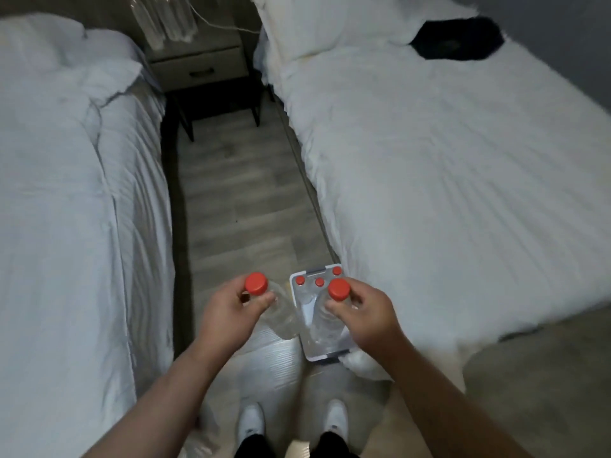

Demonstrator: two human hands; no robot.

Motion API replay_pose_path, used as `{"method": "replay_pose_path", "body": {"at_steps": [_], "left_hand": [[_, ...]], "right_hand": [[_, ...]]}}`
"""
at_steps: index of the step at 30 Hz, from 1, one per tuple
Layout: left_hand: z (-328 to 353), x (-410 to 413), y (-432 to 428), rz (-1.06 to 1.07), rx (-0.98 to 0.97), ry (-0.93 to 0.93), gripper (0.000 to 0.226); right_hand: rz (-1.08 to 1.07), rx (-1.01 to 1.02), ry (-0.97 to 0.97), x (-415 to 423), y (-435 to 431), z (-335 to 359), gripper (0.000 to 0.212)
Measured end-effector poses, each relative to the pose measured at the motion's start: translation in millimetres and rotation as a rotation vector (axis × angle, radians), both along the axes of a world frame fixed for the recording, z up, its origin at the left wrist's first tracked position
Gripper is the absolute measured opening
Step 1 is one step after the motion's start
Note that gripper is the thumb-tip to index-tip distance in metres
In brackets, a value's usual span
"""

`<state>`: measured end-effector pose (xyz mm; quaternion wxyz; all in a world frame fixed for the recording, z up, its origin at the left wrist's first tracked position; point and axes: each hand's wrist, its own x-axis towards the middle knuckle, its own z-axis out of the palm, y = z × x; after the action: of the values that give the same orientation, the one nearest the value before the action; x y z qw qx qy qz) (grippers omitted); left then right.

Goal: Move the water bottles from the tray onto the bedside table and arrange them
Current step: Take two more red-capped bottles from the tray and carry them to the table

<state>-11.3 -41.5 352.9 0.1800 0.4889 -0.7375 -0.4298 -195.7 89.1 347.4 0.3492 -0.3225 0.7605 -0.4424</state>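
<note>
My left hand (228, 314) grips the neck of a clear water bottle (281, 317) with a red cap, held over the floor. The neck of a second red-capped bottle (325, 320) is gripped by my right hand (365, 314), above a white tray (309, 350) lying on the floor at the right bed's corner. Three more red-capped bottles (319, 281) stand at the tray's far end. The bedside table (198, 66) stands far ahead between the two beds, with several clear bottles (165, 18) on top.
Two beds with white covers flank a narrow strip of wooden floor (241, 193): left bed (66, 193), right bed (446, 176). A black object (458, 38) lies on the right bed near its pillow. A thin cord (224, 26) crosses the table top. My white shoes (251, 421) are below.
</note>
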Motion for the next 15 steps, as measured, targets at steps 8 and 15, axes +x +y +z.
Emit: {"method": "replay_pose_path", "body": {"at_steps": [8, 15], "left_hand": [[83.1, 71.4, 11.0, 0.214, -0.074, 0.226, 0.010], [112.5, 145.3, 3.6, 0.383, -0.094, 0.349, 0.014]], "right_hand": [[0.118, -0.126, -0.030, 45.8, -9.7, 93.6, 0.018], [0.146, -0.185, -0.048, 94.4, -49.8, 120.3, 0.022]]}}
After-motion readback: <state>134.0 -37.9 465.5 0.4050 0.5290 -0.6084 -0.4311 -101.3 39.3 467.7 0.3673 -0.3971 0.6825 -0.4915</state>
